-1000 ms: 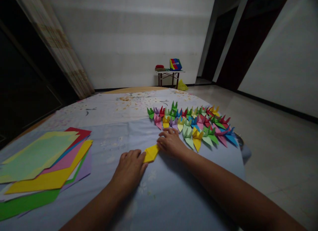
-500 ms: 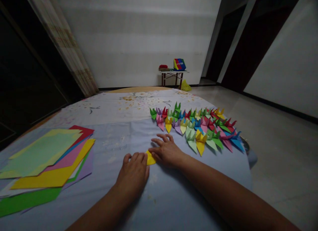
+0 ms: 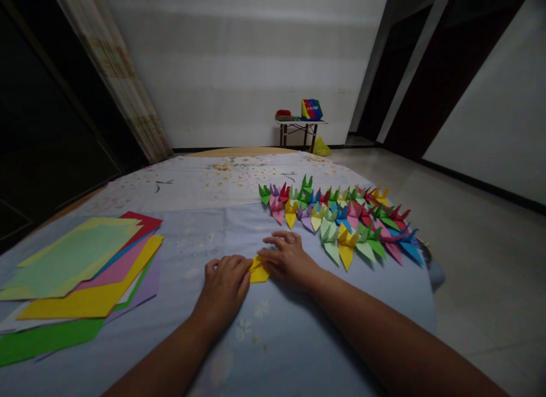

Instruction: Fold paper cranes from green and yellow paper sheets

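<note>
A small folded piece of yellow paper [image 3: 258, 273] lies on the blue-grey tablecloth between my two hands, its sides covered by my fingers. My left hand [image 3: 227, 280] is closed at its left edge, fingers curled and pressed together on the paper. From the other side, my right hand [image 3: 290, 259] pinches the paper's upper right with thumb and forefinger, while its other fingers stretch forward. Just beyond my right hand stand rows of folded paper cranes [image 3: 346, 246] in many colours.
Loose sheets of coloured paper [image 3: 81, 260] are piled on the left of the table. The tablecloth [image 3: 183, 175] has a flowered far part. Against the back wall stands a small table [image 3: 302, 124] bearing a colourful box [image 3: 311, 110], with a yellow bag [image 3: 321, 147] on the floor beside it.
The yellow paper shows more of its surface, with a raised fold along its upper part. My left hand has shifted slightly left; my right hand stays nearly in place.
</note>
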A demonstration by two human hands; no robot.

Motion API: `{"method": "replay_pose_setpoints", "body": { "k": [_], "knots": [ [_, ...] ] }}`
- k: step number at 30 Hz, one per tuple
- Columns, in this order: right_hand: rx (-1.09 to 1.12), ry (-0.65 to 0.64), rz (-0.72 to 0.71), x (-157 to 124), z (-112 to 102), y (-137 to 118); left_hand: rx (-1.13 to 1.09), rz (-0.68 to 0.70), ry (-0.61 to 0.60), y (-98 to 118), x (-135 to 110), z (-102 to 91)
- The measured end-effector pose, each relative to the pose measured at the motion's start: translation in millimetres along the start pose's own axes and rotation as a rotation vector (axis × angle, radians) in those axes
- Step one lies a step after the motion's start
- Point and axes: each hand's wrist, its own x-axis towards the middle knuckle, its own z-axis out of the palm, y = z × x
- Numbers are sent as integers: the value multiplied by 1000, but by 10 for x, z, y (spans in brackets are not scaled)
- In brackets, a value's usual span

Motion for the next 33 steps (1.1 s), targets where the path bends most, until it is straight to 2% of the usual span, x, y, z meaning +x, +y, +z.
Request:
{"method": "replay_pose_setpoints", "body": {
  "k": [2, 9, 16, 33],
  "knots": [
    [37, 0, -27, -7, -54, 6, -21, 8, 9, -30, 26, 15],
    [113, -146, -133, -39, -144, 34, -27, 85, 27, -77, 66, -21],
    [116, -130, -110, -27, -87, 41, -111, 188, -26, -32, 48, -48],
    [194, -106, -42, -29, -85, 27, -253, 130, -66, -64, 82, -21]
  ]
}}
